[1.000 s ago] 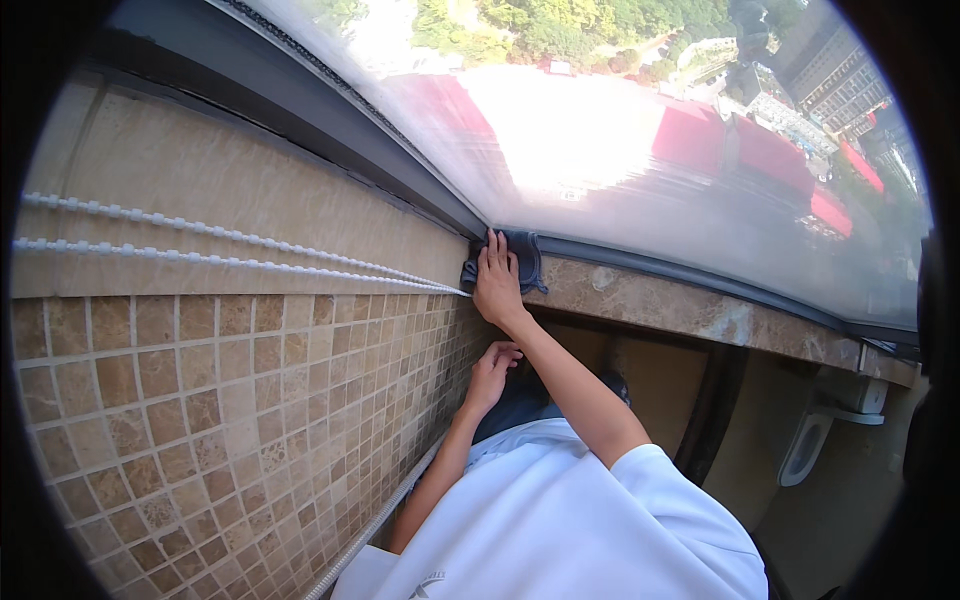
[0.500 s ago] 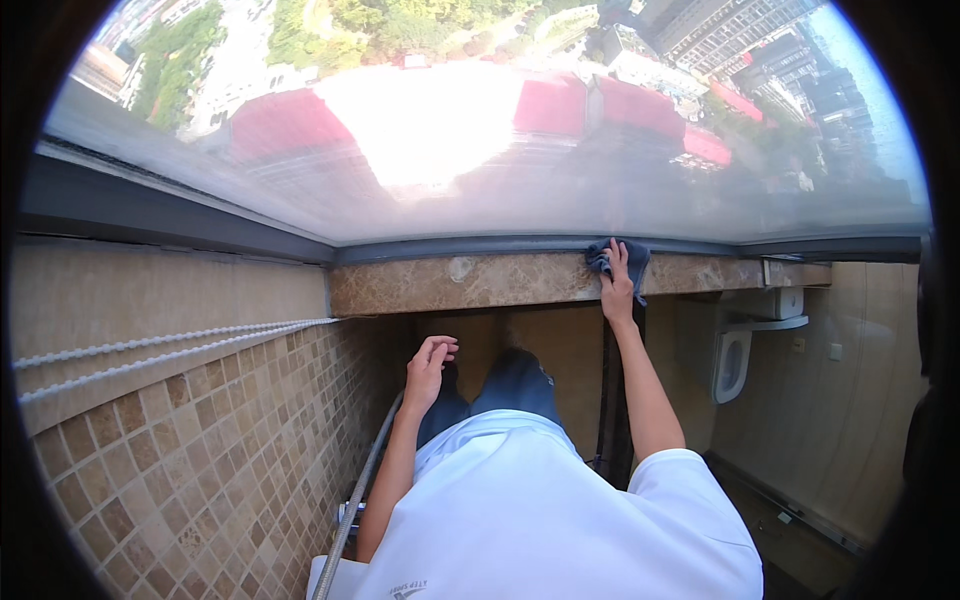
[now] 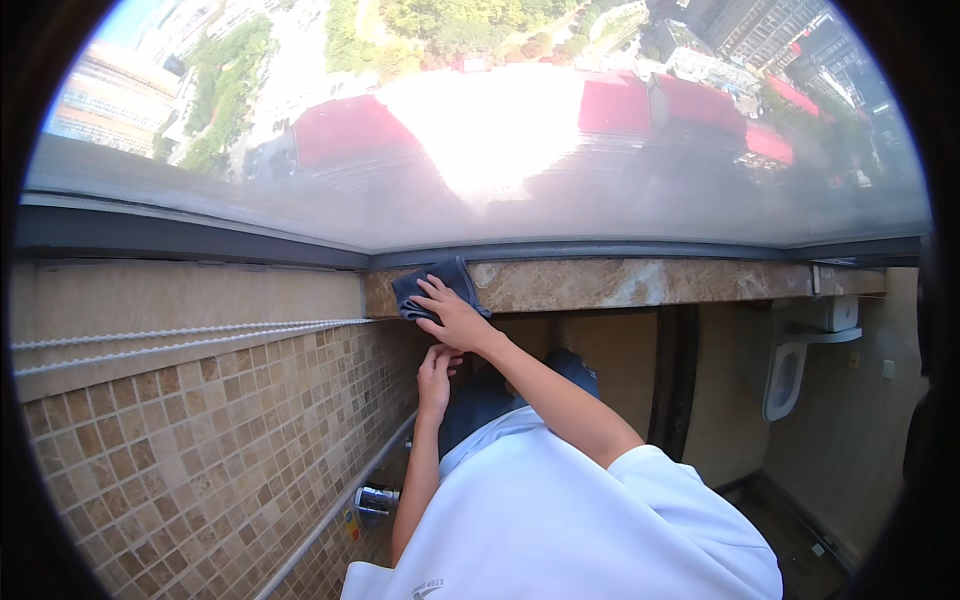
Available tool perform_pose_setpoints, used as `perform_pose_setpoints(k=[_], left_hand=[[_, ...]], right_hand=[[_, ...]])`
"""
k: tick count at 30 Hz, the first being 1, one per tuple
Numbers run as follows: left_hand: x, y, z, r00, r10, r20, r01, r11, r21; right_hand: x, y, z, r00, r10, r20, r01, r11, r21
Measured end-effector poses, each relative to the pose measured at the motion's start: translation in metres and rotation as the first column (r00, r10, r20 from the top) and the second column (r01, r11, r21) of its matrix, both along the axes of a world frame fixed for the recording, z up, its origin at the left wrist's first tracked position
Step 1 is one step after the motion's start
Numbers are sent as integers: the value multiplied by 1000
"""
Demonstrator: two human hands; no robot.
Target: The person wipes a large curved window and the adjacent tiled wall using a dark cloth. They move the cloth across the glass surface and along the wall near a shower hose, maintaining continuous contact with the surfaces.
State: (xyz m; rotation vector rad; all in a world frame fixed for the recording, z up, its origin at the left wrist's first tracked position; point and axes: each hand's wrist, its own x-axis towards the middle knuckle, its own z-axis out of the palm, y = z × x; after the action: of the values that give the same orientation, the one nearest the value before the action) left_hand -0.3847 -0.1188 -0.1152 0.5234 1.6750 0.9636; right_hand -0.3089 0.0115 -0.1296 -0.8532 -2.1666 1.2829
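R hand (image 3: 455, 318) grip flat, fingers spread, pressing dark cloth (image 3: 425, 287) onto marble window ledge (image 3: 640, 283), at ledge's 9 o'clock end by mosaic-tile wall (image 3: 200, 440). L hand (image 3: 435, 372) at 6 o'clock of the R, open, holding nothing.

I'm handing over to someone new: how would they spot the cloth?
Find the marble window sill under the big window. At its left end, by the mosaic-tiled wall, lies a dark grey cloth beneath the right hand, the only soft, dark thing on the pale stone.
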Motion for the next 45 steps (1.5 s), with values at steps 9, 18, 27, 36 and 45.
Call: perform_pose_setpoints(k=[9, 18, 27, 36, 45], left_hand=[[77, 38, -7, 977, -153, 150, 130, 980, 151], [28, -1, 6, 996, 13, 89, -28, 985, 169], [-55, -71, 22, 974, 222, -52, -218, 973, 69], [-40, -8, -6, 996, -12, 92, -4, 985, 174], [-78, -21, -1, 1000, 4, 13, -7, 982, 188]], right_hand=[[271, 27, 2, 747, -624, 230, 587, 781, 211], [89, -11, -16, 795, -464, 392, 234, 830, 506], [-150, -35, -27, 937, -270, 223, 158, 894, 419], [70, -15, -2, 653, -515, 555, 189, 820, 540], [-21, -34, -14, 563, -664, 493, 429, 744, 512]])
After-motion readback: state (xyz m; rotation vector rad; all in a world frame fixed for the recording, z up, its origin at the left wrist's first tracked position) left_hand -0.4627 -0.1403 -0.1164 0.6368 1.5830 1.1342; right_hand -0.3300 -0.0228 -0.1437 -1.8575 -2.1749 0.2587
